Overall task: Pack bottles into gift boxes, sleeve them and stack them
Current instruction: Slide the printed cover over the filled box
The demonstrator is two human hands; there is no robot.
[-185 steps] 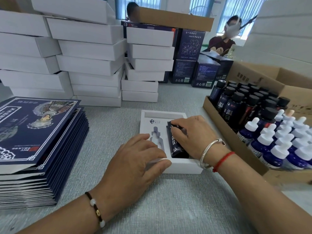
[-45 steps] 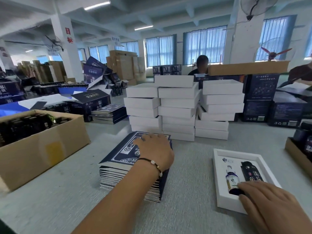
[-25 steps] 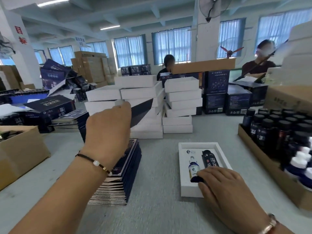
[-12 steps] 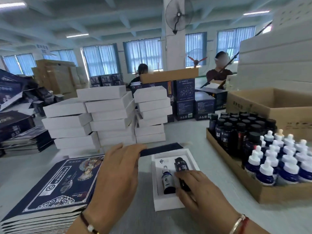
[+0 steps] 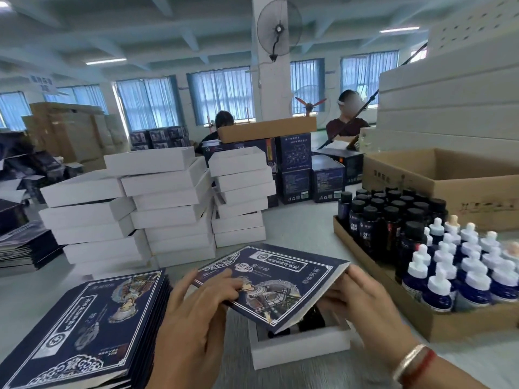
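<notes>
Right now the grey counter (image 5: 303, 228) carries the white card gift box (image 5: 300, 350), bottles seated inside, directly under a flat, glossy navy printed sleeve (image 5: 269, 284) held tilted above it, long axis running left to right. Left hand (image 5: 196, 313) pinches its left edge and right hand (image 5: 362, 301) grips the right edge, equally near.

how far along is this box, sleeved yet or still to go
Done: dark bottles already lie in the white gift box, partly visible under the sleeve. In hand: both the left hand and right hand hold the dark blue sleeve tilted over the box, its near end opened, not yet slid on. Left: sleeving this box and stacking it; a pile of flat sleeves and a tray of bottles wait.
</notes>
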